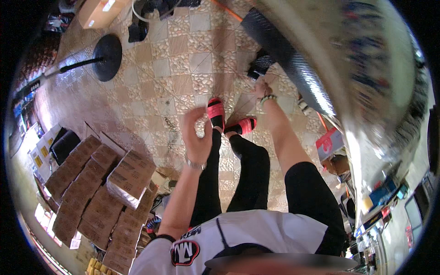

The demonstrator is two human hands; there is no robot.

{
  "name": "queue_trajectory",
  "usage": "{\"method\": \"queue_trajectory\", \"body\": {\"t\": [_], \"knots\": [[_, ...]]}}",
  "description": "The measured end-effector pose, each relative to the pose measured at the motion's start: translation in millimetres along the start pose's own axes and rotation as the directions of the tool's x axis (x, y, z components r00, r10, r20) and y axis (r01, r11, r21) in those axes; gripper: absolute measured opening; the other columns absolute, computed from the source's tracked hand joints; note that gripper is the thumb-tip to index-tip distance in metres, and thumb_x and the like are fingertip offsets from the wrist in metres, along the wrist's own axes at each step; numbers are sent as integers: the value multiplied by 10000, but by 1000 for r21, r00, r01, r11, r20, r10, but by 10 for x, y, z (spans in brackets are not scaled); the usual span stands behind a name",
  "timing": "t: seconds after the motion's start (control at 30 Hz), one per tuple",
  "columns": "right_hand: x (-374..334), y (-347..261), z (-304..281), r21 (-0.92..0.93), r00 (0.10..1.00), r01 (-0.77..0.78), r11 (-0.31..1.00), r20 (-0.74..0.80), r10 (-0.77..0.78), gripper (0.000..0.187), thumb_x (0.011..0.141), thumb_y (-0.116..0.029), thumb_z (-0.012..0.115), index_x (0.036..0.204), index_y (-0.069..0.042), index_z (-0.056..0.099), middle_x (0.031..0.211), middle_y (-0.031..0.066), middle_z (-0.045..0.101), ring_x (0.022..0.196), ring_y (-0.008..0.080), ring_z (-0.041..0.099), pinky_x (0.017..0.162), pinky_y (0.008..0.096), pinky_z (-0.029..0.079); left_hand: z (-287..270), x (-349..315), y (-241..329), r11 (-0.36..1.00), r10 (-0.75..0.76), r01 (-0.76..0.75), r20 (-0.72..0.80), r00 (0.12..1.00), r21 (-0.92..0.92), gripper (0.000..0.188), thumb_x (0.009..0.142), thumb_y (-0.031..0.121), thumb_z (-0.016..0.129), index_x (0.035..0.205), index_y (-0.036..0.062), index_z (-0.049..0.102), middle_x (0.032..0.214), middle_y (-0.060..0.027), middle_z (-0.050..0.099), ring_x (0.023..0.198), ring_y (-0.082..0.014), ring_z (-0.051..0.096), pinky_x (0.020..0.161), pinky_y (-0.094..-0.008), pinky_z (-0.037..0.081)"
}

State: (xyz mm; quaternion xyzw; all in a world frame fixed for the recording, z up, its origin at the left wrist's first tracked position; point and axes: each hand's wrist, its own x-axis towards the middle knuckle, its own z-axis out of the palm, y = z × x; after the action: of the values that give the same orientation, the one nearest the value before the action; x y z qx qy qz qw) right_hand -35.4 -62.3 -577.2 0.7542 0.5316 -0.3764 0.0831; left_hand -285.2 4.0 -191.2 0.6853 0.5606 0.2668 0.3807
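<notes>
My left hand [196,140] hangs over the floor in front of my left leg, its fingers loosely curved and somewhat blurred. A gap shows between thumb and fingers, with nothing visible in it. Further forward and to the right, my right hand [263,88] reaches out with closed fingers at a shiny black item [260,67], perhaps a plastic packet; its exact kind is unclear. Just beyond it lies a long, dark, glossy roll-like shape [288,57], slanting down to the right.
Brown cardboard boxes [98,197] are stacked at the left. A round black stand base [107,57] with a pole is on the tiled floor [178,68]. A red and white box [329,144] sits at the right, beside a pale, motion-blurred counter or shelf [321,27]. Another carton [101,13] is far left.
</notes>
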Motion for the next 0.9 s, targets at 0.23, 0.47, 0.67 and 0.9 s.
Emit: {"method": "queue_trajectory", "body": {"t": [0.23,0.47,0.67,0.9], "knots": [[1524,239,813,-97,904,-221,970,354,242,700,897,-457,593,1524,-297,326,1611,200,136,1443,358,283,1128,453,372,-269,-958,-1605,965,-262,256,209,942,54,144,851,-76,605,956,12,649,1043,-120,662,973,-236,646,854,-323,513],[1275,274,1083,29,944,-331,943,19,330,687,858,-467,588,1307,10,383,1316,217,319,1197,375,439,993,460,413,-211,-843,-1651,863,-450,452,61,891,-227,160,936,-58,543,1064,8,613,1069,-68,637,940,-138,626,853,-270,501],[-1764,-444,49,224,847,-209,952,-445,291,84,751,-147,683,826,-112,668,802,130,668,776,353,599,701,503,468,89,-695,-72,953,-181,251,344,921,-170,292,847,-70,623,1125,13,590,1058,-102,637,940,-208,647,816,-280,517],[-4966,-1370,-2957,494,712,378,783,-696,95,170,737,9,717,869,-71,645,972,62,672,911,257,641,750,355,539,42,-647,1680,904,396,-370,744,538,-213,521,686,125,823,1161,57,620,1108,-82,657,1101,-321,599,902,-424,474]]}}
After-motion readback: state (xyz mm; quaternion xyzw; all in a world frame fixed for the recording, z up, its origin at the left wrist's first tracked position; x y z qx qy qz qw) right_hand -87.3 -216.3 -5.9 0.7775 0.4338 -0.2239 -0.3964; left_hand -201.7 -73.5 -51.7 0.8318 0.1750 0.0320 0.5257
